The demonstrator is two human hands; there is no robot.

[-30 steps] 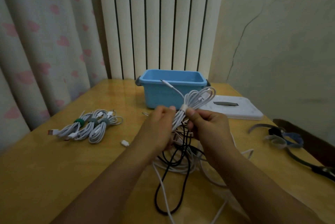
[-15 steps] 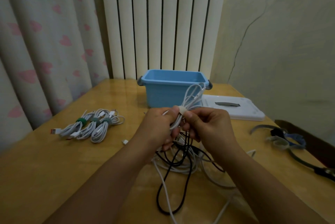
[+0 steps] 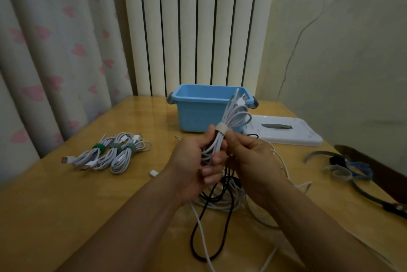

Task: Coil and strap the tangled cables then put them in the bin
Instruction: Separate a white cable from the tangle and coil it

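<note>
Hands meet above the table [image 3: 55, 216], both on one white coil [image 3: 231, 122] raised in front of the bin [image 3: 198, 115]. The left hand [image 3: 193, 168] grips the coil's lower half, fingers curled round the bunched strands; the right hand [image 3: 248, 161] pinches it just under the pale strap [image 3: 221, 128] that binds its middle. Above the strap the loops fan up and to the right, and their plug ends overlap the bin's near right corner in this view. The blue bin stands open at the table's back edge, before the radiator [image 3: 193, 29], with a white lid [image 3: 286, 130] lying flat just to its right. Under the hands sits a loose tangle [image 3: 220, 201] of black and white cables, one black loop trailing toward the near edge. Three strapped white coils [image 3: 110, 153] lie side by side on the left of the table, well apart from the bin. Spare straps [image 3: 343, 168] lie at the right edge, near a dark chair back [image 3: 378, 161].
</note>
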